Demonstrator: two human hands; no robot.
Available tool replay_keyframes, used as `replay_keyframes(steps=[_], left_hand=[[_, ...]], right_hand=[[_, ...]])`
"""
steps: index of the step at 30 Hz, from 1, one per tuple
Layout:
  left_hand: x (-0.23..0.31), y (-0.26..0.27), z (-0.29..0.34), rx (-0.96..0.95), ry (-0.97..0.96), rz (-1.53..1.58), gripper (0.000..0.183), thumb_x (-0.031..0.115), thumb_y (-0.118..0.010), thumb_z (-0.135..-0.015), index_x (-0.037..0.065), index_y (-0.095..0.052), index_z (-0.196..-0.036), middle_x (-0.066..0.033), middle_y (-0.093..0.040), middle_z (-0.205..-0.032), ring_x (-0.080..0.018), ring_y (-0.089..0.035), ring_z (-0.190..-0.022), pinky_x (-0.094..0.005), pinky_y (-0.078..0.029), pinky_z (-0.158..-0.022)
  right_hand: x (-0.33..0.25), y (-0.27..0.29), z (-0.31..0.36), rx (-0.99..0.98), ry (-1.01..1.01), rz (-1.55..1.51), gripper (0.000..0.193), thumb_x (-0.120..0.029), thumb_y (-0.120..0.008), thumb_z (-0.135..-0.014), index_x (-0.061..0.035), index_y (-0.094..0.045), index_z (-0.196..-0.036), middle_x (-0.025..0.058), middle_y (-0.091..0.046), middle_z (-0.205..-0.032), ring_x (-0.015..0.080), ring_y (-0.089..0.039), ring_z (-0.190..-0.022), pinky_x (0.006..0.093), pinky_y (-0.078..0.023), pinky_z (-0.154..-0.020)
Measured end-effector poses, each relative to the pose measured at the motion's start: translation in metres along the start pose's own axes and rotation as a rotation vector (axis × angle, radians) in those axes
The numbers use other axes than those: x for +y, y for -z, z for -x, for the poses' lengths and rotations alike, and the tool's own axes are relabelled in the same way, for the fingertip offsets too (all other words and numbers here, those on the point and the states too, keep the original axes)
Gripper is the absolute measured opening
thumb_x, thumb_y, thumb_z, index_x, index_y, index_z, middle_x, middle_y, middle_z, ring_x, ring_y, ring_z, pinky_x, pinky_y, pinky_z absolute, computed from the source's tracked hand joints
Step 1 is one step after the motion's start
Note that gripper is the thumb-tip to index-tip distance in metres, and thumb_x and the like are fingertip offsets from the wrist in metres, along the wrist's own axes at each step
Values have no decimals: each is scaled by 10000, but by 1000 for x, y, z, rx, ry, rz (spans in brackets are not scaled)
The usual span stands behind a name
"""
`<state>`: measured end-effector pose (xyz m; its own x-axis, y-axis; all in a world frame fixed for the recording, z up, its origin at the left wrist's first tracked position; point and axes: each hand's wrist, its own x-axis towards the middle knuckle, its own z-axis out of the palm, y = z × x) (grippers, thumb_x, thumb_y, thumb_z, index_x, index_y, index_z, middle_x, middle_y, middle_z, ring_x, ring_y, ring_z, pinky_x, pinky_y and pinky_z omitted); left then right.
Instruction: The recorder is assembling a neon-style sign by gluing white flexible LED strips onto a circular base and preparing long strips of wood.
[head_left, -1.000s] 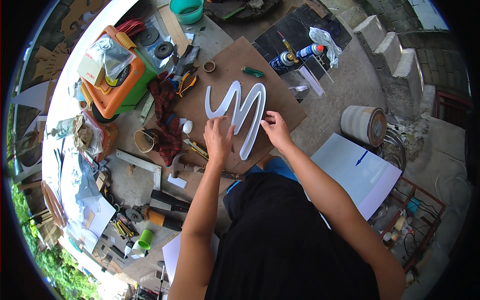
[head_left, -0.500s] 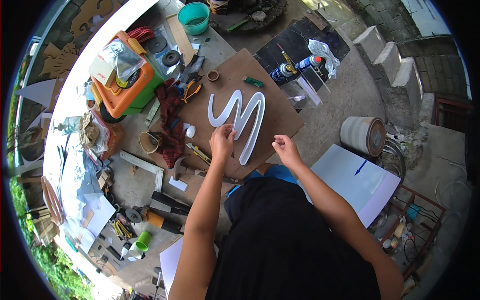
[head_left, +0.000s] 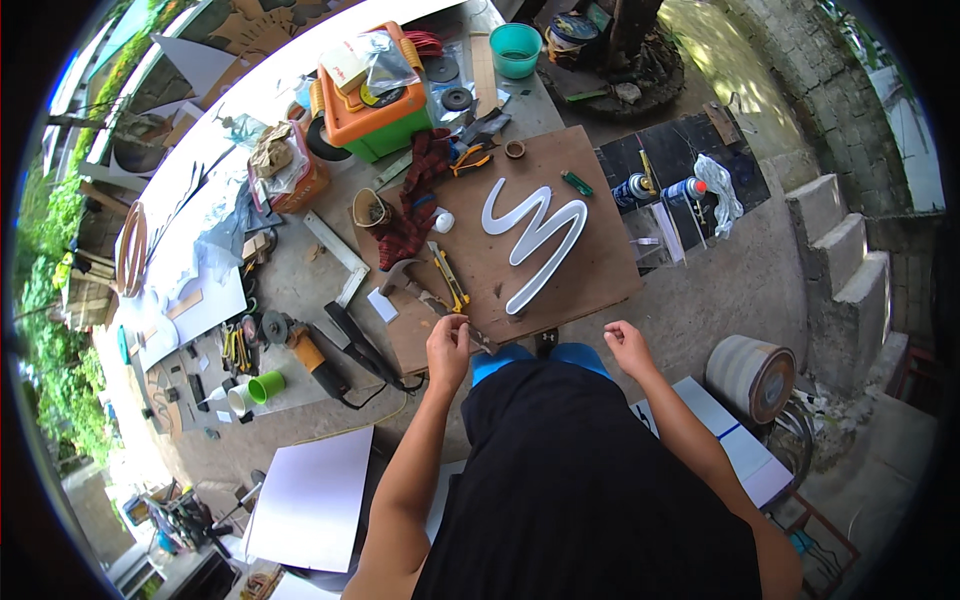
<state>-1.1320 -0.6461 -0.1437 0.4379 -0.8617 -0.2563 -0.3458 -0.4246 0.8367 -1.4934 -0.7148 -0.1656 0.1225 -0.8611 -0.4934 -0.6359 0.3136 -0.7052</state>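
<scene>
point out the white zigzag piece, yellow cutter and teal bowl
White zigzag piece (head_left: pixel 557 258), head view: its long right-hand stroke
Yellow cutter (head_left: pixel 450 278), head view: its handle
Teal bowl (head_left: pixel 515 69), head view: outer wall

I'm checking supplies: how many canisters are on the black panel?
2 visible. On the black panel, the left canister is nearer the brown board; the right canister, red-tipped, is beside the crumpled plastic. Something behind that plastic could be hidden.

Bright daylight; glare at left; edges bowed.
</scene>
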Motion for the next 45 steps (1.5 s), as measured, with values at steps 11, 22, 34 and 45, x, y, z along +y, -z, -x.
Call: replay_keyframes(steps=[11,22,34,45], left_hand=[[-93,-3,222,154,423,-22,216,151,-657,-956,7,-700,-1112,-90,-739,-914,-145,-687,-787,-305,-531,-695],[-192,-16,393,461,915,449,240,169,-631,-982,16,-680,-1161,-86,-722,-1029,-156,-674,-877,-299,-554,-756],[-269,70,501,703,963,601,254,186,-668,-962,25,-688,-1158,-68,-719,-1011,-135,-644,-830,-284,-538,-750],[-285,221,506,1086,692,671,228,159,-653,-965,39,-688,-1155,-29,-699,-940,-110,-616,-779,-270,-518,-744]], right_hand=[[3,-17,-25,-332,216,204,241,-212,-683,-900,-16,-714,-1037,153,-752,-942,287,-732,-894,392,-565,-807],[0,-104,12,-691,329,544,245,-192,-694,-898,6,-717,-1039,125,-751,-908,213,-718,-828,344,-557,-777],[-102,-288,152,-908,585,772,237,-206,-690,-901,-28,-740,-1050,146,-757,-929,248,-738,-902,370,-561,-820],[-169,-394,187,-845,667,875,226,-233,-682,-886,-32,-736,-975,179,-739,-927,350,-717,-918,435,-556,-836]])
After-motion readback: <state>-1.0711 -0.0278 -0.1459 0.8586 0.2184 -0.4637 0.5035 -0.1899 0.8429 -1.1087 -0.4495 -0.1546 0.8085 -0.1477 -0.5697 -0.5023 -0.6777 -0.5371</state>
